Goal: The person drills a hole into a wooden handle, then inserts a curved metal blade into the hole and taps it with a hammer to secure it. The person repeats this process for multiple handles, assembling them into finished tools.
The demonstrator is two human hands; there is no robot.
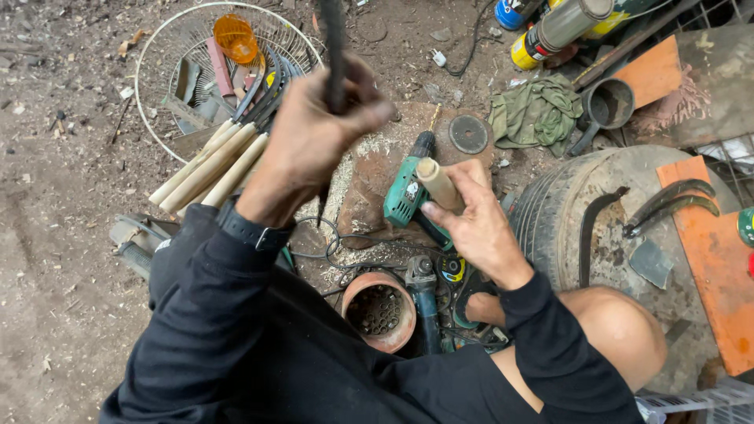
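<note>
Cans: I saw two spray cans lying at the top right, yellow and grey with dark bands, beside a blue and white container; I left their print unread.
Drill label: a small white patch sat on the green drill, which lay on the stone block amid sawdust.
Orange things: an orange board lay at the right edge, and an orange plastic cup sat in the wire fan guard.
Left hand: I watched the left hand raised high, blurred, fingers wrapped in a fist around a dark blade tool pointing up; black sleeve and wrist strap below.
Right hand: the right hand was curled round a pale wooden handle, held upright just beside the drill.
Nearby: more pale handles lay left of the block; a green rag lay above a tyre.
</note>
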